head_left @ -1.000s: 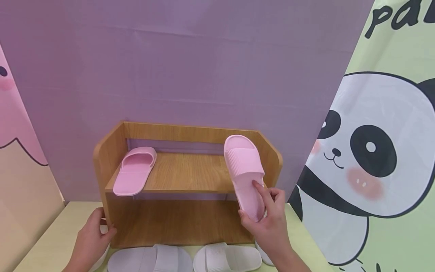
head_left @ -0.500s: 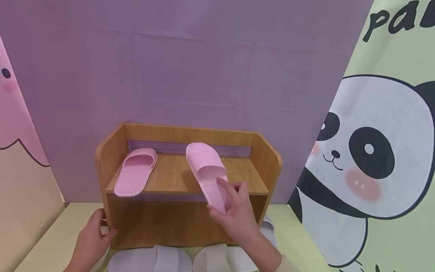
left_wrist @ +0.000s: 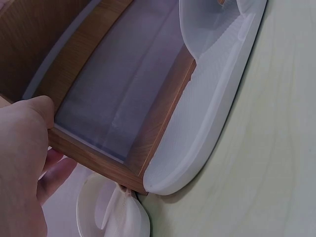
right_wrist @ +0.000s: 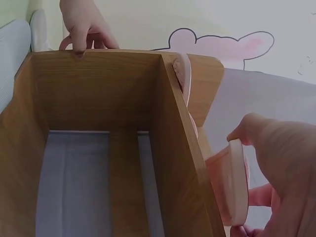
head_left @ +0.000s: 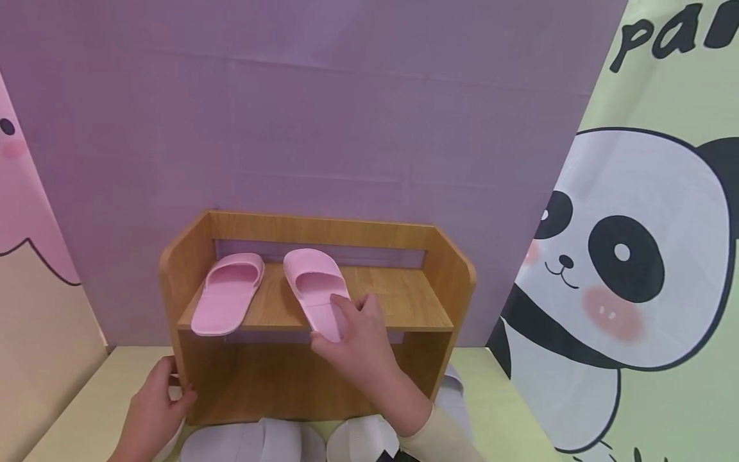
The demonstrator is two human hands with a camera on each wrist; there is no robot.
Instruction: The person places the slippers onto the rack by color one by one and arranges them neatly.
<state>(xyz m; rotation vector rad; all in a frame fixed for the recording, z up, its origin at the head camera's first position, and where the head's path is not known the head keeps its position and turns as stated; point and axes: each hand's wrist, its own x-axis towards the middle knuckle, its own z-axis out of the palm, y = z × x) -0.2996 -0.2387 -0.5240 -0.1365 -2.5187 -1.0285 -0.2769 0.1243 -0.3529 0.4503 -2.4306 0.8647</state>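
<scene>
In the head view my right hand (head_left: 360, 337) pinches the heel end of a pink slipper (head_left: 314, 276), thumb on one edge and fingers on the other. That slipper is at the top shelf (head_left: 398, 298) of a small wooden rack, its toe pointing to the back and tilted left. A second pink slipper (head_left: 229, 292) lies on the same shelf at the left. My left hand (head_left: 152, 407) grips the front edge of the rack's left side panel (head_left: 185, 359). In the left wrist view, the thumb and fingers of that hand (left_wrist: 24, 163) hold the panel edge.
White slippers (head_left: 231, 443) lie on the pale table (head_left: 75, 410) before the rack, with another white slipper (head_left: 453, 398) by its right side. Behind stands a purple backdrop (head_left: 323, 128). A panda-printed panel (head_left: 629, 256) is at the right.
My right hand has carried the pink slipper leftward and down, from the shelf's right end to near the other pink slipper. The left hand has stayed on the side panel.
</scene>
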